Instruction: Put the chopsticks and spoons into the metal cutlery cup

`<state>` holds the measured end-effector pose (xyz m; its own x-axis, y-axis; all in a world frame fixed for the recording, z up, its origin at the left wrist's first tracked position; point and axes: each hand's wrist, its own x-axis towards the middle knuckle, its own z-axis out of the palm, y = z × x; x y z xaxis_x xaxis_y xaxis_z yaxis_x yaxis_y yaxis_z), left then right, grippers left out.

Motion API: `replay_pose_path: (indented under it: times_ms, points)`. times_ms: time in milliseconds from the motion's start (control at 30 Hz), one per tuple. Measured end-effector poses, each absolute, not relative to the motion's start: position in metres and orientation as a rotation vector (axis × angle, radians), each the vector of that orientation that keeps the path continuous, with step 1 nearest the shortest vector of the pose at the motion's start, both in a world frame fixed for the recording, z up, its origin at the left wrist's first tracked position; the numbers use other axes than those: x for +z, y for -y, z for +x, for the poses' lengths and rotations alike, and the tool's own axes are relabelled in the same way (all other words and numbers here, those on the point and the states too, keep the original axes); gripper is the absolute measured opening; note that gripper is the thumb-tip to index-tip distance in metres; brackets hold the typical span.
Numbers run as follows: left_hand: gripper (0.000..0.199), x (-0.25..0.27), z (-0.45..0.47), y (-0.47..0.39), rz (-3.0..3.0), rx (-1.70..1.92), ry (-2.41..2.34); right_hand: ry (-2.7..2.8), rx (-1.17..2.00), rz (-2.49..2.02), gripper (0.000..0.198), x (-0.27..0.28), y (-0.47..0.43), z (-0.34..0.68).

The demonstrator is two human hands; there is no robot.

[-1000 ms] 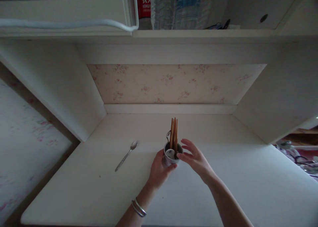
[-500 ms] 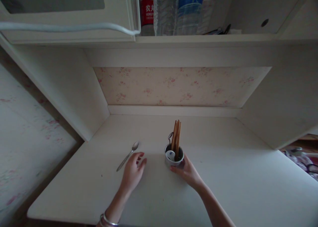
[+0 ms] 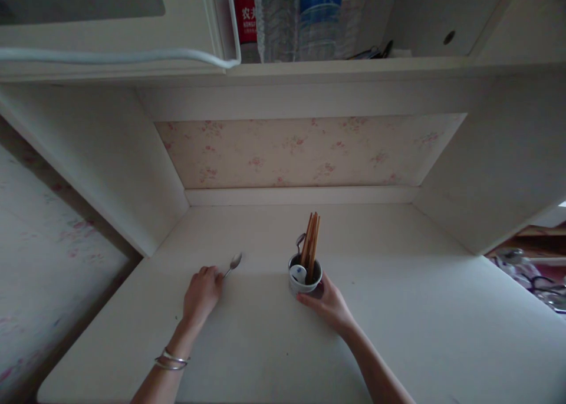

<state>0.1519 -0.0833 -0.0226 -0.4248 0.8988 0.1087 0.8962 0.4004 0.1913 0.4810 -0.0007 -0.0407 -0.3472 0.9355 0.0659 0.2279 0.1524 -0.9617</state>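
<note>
A metal spoon (image 3: 234,262) lies on the white tabletop, its bowl pointing away to the upper right. My left hand (image 3: 203,292) is closed over the spoon's handle, which is mostly hidden beneath the fingers. To the right stands a round utensil cup (image 3: 302,288), upright, with my right hand (image 3: 326,304) wrapped around its right and near side. Several brown wooden chopsticks (image 3: 312,242) lean in the cup. Beside them are a curved metal utensil handle (image 3: 299,240) and a white piece with a blue mark (image 3: 298,273), probably the end of a ceramic spoon.
Overhead, an open cabinet shelf (image 3: 309,68) holds several plastic bottles (image 3: 321,23). Its door with a white-edged rim (image 3: 177,55) hangs at the left. White side panels (image 3: 486,168) and a floral back wall (image 3: 283,153) enclose the tabletop (image 3: 265,345).
My left hand has moved left onto the spoon's handle and closed over it. My right hand stays around the cup. The whole view has shifted slightly.
</note>
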Motion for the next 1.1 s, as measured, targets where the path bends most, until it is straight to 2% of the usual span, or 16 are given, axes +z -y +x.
replay_pose_path:
  times_ms: [633,733,900,1100]
  points:
    - [0.023,-0.013,0.171,0.068,1.553,0.470,-2.392,1.789,1.115,-1.160,0.067,-0.036,0.006,0.482]
    - [0.028,0.006,0.182,0.068,1.494,0.691,-2.271,1.803,1.085,-1.185,0.069,-0.034,0.007,0.483]
    - [0.039,0.066,0.218,0.068,1.180,1.325,-1.760,1.794,1.107,-1.157,0.072,-0.033,0.008,0.483]
    - [0.035,0.108,0.261,0.054,1.190,1.568,-1.604,1.801,1.094,-1.153,0.072,-0.031,0.008,0.482]
